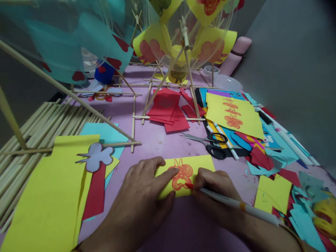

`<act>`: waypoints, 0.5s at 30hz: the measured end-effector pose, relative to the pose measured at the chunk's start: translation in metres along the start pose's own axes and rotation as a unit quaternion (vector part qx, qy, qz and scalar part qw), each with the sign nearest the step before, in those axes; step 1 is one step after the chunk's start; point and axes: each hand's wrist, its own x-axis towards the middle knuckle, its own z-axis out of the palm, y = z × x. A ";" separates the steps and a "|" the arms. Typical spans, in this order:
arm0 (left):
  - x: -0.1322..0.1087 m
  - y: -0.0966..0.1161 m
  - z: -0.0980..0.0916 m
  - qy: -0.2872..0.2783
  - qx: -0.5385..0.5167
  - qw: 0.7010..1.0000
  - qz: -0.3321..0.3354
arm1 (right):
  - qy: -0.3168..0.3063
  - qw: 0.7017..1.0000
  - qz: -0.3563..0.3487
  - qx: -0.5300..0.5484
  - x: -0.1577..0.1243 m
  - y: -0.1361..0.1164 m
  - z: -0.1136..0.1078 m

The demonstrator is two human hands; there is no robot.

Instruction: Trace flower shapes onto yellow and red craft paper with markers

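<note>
Card [201,163], yellow, is laid on the counter [160,143] btwn both hands, w/ a butterfly drawing [182,171] inked on it in orange-red. It's pressed flat by the L hand [149,189], fingers spread, nothing enclosed in that grip. In the R hand [216,185] a white marker [231,202] is held in a tight pinch grip, its red tip set at the drawing's lower wing. Just beyond the card, black-handled scissors [201,139] are laid, blades pointed L. Farther back, red sheets [168,108] are piled among the legs of a wooden stick frame [191,79]. Off R, a yellow sheet w/ more orange-red drawings [244,117] is stacked on other papers; paper scraps [273,192] are strewn nr the R forearm. Off L, a large yellow sheet [49,199] is overlapped by a mauve cutout [97,157]; wooden sticks [56,122] are lined up alongside. At the back R, a pink cylinder [237,54] is seen.
</note>
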 end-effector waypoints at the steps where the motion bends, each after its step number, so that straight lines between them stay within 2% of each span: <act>1: 0.000 0.000 0.000 0.002 0.000 1.000 0.004 | 0.000 1.000 0.000 -0.003 0.000 0.000 0.000; 12: 0.000 0.000 0.001 0.002 -0.001 1.000 0.005 | -0.016 1.000 -0.004 0.009 0.001 -0.003 0.002; 15: -0.001 0.000 0.000 -0.001 0.000 1.000 0.002 | 0.005 1.000 -0.007 0.004 0.000 -0.002 0.002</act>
